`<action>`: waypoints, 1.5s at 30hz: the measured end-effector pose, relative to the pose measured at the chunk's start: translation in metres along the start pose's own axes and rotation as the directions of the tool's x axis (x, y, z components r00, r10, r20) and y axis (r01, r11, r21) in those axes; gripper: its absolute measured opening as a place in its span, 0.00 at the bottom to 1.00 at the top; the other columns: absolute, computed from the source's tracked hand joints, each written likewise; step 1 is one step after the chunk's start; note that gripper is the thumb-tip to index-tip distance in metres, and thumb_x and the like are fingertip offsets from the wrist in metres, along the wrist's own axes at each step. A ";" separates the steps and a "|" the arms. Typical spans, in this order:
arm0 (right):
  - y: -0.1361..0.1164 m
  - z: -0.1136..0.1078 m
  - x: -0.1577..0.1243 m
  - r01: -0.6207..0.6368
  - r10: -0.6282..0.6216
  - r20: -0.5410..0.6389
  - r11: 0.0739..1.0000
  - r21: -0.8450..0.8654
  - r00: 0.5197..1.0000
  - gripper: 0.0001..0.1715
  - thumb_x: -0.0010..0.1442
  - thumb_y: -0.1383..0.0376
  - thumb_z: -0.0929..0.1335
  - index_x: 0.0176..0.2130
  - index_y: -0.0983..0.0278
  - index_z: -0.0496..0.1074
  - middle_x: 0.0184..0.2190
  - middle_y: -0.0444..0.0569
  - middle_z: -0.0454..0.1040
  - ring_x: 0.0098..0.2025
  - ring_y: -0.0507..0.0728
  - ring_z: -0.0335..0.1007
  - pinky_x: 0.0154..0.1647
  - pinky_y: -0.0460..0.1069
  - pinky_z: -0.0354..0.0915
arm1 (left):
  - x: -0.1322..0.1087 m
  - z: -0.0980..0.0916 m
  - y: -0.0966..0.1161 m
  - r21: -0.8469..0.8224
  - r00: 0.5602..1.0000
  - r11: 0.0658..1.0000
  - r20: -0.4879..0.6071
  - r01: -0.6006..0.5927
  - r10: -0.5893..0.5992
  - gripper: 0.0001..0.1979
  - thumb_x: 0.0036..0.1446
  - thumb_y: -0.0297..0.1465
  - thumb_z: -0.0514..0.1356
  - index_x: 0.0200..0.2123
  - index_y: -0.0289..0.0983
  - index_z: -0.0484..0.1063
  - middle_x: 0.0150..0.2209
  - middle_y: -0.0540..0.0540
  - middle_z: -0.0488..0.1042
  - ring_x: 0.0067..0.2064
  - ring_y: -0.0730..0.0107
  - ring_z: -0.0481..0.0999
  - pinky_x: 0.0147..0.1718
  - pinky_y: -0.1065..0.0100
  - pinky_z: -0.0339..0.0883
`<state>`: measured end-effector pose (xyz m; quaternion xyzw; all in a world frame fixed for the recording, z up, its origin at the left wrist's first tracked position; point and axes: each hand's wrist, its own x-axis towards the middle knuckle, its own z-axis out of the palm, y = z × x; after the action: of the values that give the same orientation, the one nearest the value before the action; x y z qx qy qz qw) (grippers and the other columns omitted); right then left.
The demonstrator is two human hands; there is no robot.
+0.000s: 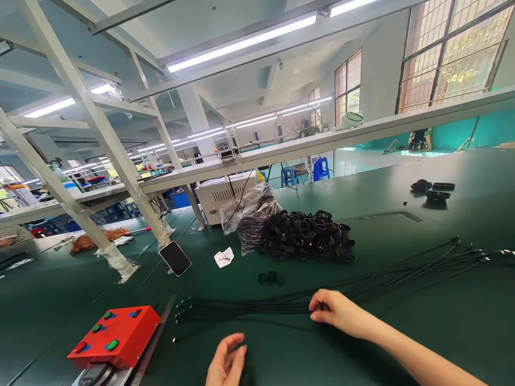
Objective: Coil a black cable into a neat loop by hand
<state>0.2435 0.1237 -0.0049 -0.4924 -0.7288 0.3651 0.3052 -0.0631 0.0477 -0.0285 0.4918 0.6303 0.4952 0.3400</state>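
Observation:
A loose bundle of thin black cords with small pale tips stretches across the green table. My right hand is over the bundle, thumb and fingers curled close together around a cord; the exact grip is partly hidden. Nearer the front edge, my left hand has its thumb and fingers apart, with nothing visible between them. One cord lies slightly apart from the bundle, between the hands. Beyond the cords is a small cluster of black loops, and behind it a large heap of black bands.
A red box with buttons stands at the front left beside a metal ruler. A phone leans by a frame post. White paper, a clear plastic bag and several black pieces lie farther back.

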 end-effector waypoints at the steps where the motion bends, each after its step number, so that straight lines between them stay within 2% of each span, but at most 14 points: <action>1: 0.000 0.004 -0.010 0.027 -0.027 0.002 0.998 -0.062 1.000 0.06 0.51 0.70 0.72 0.32 0.61 0.75 0.30 0.44 0.75 0.32 0.56 0.71 0.34 0.48 0.67 | 0.007 -0.004 0.003 0.043 0.999 0.999 -0.004 -0.032 0.032 0.24 0.50 0.51 0.61 0.42 0.39 0.75 0.47 0.38 0.81 0.52 0.47 0.79 0.51 0.53 0.72; 5: -0.001 0.014 -0.029 0.148 -0.156 -0.011 0.952 -0.267 0.988 0.04 0.56 0.69 0.67 0.31 0.61 0.71 0.34 0.50 0.75 0.38 0.61 0.70 0.44 0.56 0.64 | 0.025 -0.013 0.009 0.188 0.992 0.974 0.003 -0.123 0.125 0.20 0.52 0.43 0.60 0.46 0.40 0.76 0.53 0.37 0.76 0.59 0.45 0.71 0.63 0.44 0.56; 9: -0.010 0.016 -0.031 0.230 -0.248 -0.009 0.910 -0.346 0.969 0.13 0.64 0.68 0.58 0.28 0.60 0.64 0.30 0.51 0.73 0.33 0.61 0.69 0.39 0.57 0.64 | 0.027 -0.012 0.009 0.289 0.972 0.929 0.107 -0.232 0.209 0.17 0.56 0.36 0.59 0.48 0.41 0.77 0.55 0.38 0.76 0.62 0.47 0.68 0.63 0.46 0.55; 16: -0.035 -0.035 -0.043 0.233 -0.277 -0.164 0.941 -0.246 0.947 0.15 0.67 0.58 0.59 0.30 0.57 0.65 0.27 0.46 0.73 0.25 0.56 0.66 0.26 0.50 0.64 | 0.036 -0.023 0.019 0.423 0.930 0.830 0.211 -0.364 0.301 0.15 0.59 0.29 0.55 0.44 0.45 0.79 0.46 0.42 0.79 0.59 0.48 0.68 0.65 0.39 0.41; 18: -0.042 -0.045 -0.045 0.234 -0.372 -0.313 0.886 -0.401 0.874 0.15 0.67 0.58 0.59 0.34 0.57 0.69 0.32 0.49 0.76 0.30 0.59 0.71 0.32 0.53 0.66 | 0.037 -0.023 0.028 0.441 0.917 0.806 0.234 -0.395 0.322 0.14 0.60 0.29 0.55 0.39 0.44 0.81 0.42 0.41 0.78 0.57 0.47 0.68 0.65 0.39 0.39; 20: -0.051 -0.039 -0.046 0.239 -0.557 -0.391 0.749 -0.618 0.733 0.14 0.68 0.61 0.59 0.43 0.57 0.72 0.42 0.53 0.79 0.42 0.63 0.74 0.44 0.57 0.66 | 0.033 -0.017 0.041 0.436 0.898 0.789 0.288 -0.433 0.333 0.14 0.61 0.30 0.55 0.38 0.44 0.81 0.40 0.40 0.78 0.56 0.46 0.68 0.64 0.40 0.42; 23: -0.070 -0.005 -0.048 0.396 -0.778 -0.154 0.467 -0.791 0.609 0.21 0.66 0.68 0.60 0.56 0.56 0.68 0.52 0.50 0.76 0.53 0.62 0.70 0.56 0.59 0.58 | 0.013 0.000 0.063 0.385 0.847 0.785 0.428 -0.486 0.315 0.13 0.62 0.32 0.54 0.40 0.44 0.80 0.38 0.40 0.78 0.47 0.50 0.72 0.54 0.49 0.61; 25: -0.081 0.019 -0.049 0.512 -0.784 -0.001 0.407 -0.756 0.621 0.17 0.68 0.69 0.59 0.50 0.58 0.72 0.43 0.48 0.80 0.46 0.59 0.73 0.54 0.57 0.60 | -0.005 0.010 0.076 0.336 0.808 0.799 0.514 -0.499 0.288 0.14 0.64 0.35 0.52 0.41 0.44 0.79 0.38 0.42 0.78 0.41 0.56 0.74 0.45 0.58 0.66; 27: -0.086 0.031 -0.050 0.549 -0.735 0.029 0.479 -0.685 0.677 0.19 0.70 0.69 0.57 0.37 0.60 0.73 0.29 0.46 0.77 0.32 0.57 0.72 0.41 0.54 0.63 | -0.022 0.016 0.085 0.278 0.785 0.844 0.572 -0.459 0.238 0.16 0.66 0.39 0.50 0.41 0.43 0.78 0.37 0.43 0.78 0.39 0.60 0.74 0.42 0.63 0.66; 29: -0.088 0.029 -0.049 0.536 -0.656 0.022 0.597 -0.596 0.755 0.23 0.71 0.67 0.55 0.30 0.60 0.70 0.24 0.45 0.72 0.25 0.54 0.66 0.30 0.51 0.59 | -0.032 0.017 0.087 0.126 0.762 0.961 0.638 -0.246 0.111 0.16 0.66 0.41 0.51 0.43 0.42 0.76 0.39 0.44 0.79 0.41 0.61 0.75 0.45 0.64 0.65; 31: -0.089 0.018 -0.046 0.495 -0.555 0.038 0.707 -0.505 0.831 0.21 0.71 0.63 0.57 0.30 0.60 0.70 0.26 0.46 0.73 0.26 0.54 0.65 0.28 0.50 0.57 | -0.037 0.017 0.085 -0.041 0.684 0.996 0.729 0.077 -0.023 0.15 0.64 0.42 0.55 0.45 0.40 0.74 0.41 0.43 0.79 0.44 0.62 0.77 0.49 0.62 0.65; 33: -0.090 0.008 -0.043 0.433 -0.458 0.043 0.801 -0.412 0.888 0.18 0.70 0.62 0.59 0.30 0.60 0.70 0.27 0.46 0.74 0.28 0.55 0.67 0.31 0.49 0.59 | -0.039 0.018 0.080 -0.119 0.587 0.944 0.804 0.309 -0.091 0.15 0.62 0.41 0.58 0.45 0.38 0.74 0.42 0.41 0.79 0.44 0.61 0.79 0.49 0.60 0.66; 37: -0.094 0.001 -0.037 0.298 -0.299 0.031 0.926 -0.232 0.954 0.14 0.66 0.60 0.62 0.30 0.58 0.71 0.29 0.45 0.77 0.31 0.57 0.70 0.33 0.50 0.62 | -0.043 0.024 0.074 -0.168 0.439 0.817 0.891 0.552 -0.114 0.11 0.62 0.35 0.59 0.43 0.36 0.75 0.44 0.38 0.80 0.46 0.58 0.81 0.51 0.57 0.66; 45: -0.093 -0.003 -0.026 0.093 -0.096 -0.123 0.995 -0.027 0.988 0.17 0.61 0.53 0.64 0.26 0.58 0.70 0.23 0.43 0.70 0.28 0.57 0.64 0.28 0.49 0.58 | -0.055 0.031 0.078 -0.163 0.348 0.668 0.925 0.726 -0.152 0.10 0.62 0.28 0.57 0.42 0.35 0.78 0.45 0.38 0.82 0.47 0.58 0.82 0.54 0.56 0.66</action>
<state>0.2084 0.0765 0.0719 -0.4822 -0.7349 0.3111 0.3615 0.0031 0.0056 0.0339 0.3436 0.3128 0.2227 0.8570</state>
